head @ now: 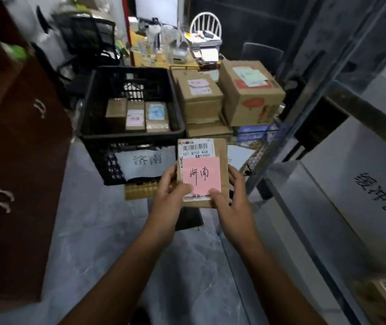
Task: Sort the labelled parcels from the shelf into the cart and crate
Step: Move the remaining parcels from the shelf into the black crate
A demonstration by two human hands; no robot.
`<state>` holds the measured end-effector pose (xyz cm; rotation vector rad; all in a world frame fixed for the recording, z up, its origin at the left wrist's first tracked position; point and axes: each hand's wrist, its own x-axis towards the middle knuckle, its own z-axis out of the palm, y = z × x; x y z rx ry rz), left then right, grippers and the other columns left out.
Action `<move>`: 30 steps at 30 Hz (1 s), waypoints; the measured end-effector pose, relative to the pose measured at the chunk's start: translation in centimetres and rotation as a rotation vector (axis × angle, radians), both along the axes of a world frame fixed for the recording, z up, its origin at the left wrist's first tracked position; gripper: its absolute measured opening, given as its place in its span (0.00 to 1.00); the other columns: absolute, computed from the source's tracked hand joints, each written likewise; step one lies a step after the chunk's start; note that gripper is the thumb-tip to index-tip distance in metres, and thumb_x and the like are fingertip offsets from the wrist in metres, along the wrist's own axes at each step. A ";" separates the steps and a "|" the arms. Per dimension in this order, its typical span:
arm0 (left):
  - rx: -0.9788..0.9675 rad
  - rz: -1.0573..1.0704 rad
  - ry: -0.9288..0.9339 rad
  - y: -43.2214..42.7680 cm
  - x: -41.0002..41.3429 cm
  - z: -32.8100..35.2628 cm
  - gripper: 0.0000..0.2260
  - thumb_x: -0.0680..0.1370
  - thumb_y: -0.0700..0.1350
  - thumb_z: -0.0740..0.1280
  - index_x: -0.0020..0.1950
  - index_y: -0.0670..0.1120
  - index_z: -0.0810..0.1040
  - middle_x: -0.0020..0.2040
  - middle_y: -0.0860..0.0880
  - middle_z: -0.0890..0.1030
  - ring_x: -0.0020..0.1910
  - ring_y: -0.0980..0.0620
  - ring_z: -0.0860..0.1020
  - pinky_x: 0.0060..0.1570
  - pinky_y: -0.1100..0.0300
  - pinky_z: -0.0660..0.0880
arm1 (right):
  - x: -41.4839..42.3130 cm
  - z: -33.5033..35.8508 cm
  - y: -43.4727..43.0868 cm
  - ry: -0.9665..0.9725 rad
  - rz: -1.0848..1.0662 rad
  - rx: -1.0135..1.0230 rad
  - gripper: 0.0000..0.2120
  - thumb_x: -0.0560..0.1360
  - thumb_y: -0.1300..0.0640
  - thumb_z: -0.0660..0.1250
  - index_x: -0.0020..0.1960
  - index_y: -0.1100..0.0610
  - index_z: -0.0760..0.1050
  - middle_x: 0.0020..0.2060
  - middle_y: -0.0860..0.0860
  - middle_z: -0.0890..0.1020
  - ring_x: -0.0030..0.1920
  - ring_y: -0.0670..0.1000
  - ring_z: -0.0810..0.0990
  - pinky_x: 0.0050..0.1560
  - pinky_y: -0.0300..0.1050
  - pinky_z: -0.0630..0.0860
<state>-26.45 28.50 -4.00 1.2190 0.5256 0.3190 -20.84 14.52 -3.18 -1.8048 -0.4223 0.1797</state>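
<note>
**Two hands holding one pink-noted parcel in front of the crate**

Both hands are gripping a flat brown parcel (222,158) in the air, above the grey floor (107,231) and just in front of the black crate (88,109), touching neither. The left hand (170,198) is clasping its left edge and the right hand (231,207) its right edge. The fingers (234,174) are curling round the sides while both thumbs are pressing on the front, near the lower corners of a pink note (201,175). The note is bearing handwritten characters and is lying over the lower part of a white shipping label (196,147) with a barcode.

A paper sign (147,161) is hanging on the near wall of the crate, and its characters are matching those on the note. Three small parcels (135,116) are lying side by side on the crate's floor.

Just right of the crate, several cardboard boxes (250,92) are sitting stacked in what seems to be the wire cart (253,131), though its frame is mostly hidden and blurred. The metal shelf (328,90) is standing along the right side, well clear of the parcel. A dark brown cabinet (18,160) is filling the left side. Behind the crate, a cluttered bench (140,57) is carrying a printer (207,50).
</note>
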 end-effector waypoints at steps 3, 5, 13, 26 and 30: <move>0.074 0.045 -0.025 4.5 -2.4 0.0 0.23 0.83 0.40 0.66 0.75 0.59 0.70 0.59 0.55 0.85 0.59 0.53 0.84 0.57 0.51 0.82 | -0.8 0.2 5.2 0.016 0.068 0.032 0.26 0.75 0.49 0.65 0.70 0.32 0.63 0.66 0.43 0.77 0.65 0.43 0.78 0.64 0.49 0.79; 0.086 0.072 -0.037 7.4 -3.9 0.1 0.24 0.83 0.42 0.66 0.77 0.61 0.68 0.60 0.55 0.85 0.58 0.54 0.84 0.52 0.57 0.82 | -1.5 0.4 8.7 0.046 0.118 0.077 0.21 0.80 0.50 0.65 0.69 0.35 0.64 0.65 0.45 0.79 0.62 0.44 0.80 0.60 0.45 0.81; 0.148 0.155 -0.052 16.3 -6.9 0.4 0.26 0.79 0.54 0.70 0.76 0.66 0.68 0.73 0.53 0.74 0.63 0.56 0.80 0.51 0.62 0.82 | -2.6 1.4 18.1 0.130 0.219 0.114 0.27 0.83 0.51 0.65 0.79 0.42 0.62 0.66 0.46 0.81 0.62 0.47 0.82 0.59 0.51 0.83; 0.342 0.286 -0.007 26.1 1.7 1.6 0.26 0.77 0.61 0.68 0.75 0.65 0.70 0.70 0.61 0.73 0.66 0.64 0.75 0.65 0.55 0.77 | 8.6 2.0 29.0 0.088 0.351 0.041 0.27 0.81 0.43 0.64 0.77 0.30 0.60 0.73 0.48 0.73 0.68 0.49 0.78 0.65 0.57 0.79; 0.459 0.264 0.085 30.7 5.2 2.0 0.26 0.76 0.64 0.68 0.74 0.65 0.70 0.70 0.59 0.74 0.66 0.60 0.76 0.65 0.51 0.77 | 12.3 1.3 33.2 0.136 0.360 0.068 0.27 0.81 0.44 0.63 0.76 0.28 0.59 0.74 0.47 0.70 0.68 0.49 0.77 0.65 0.57 0.79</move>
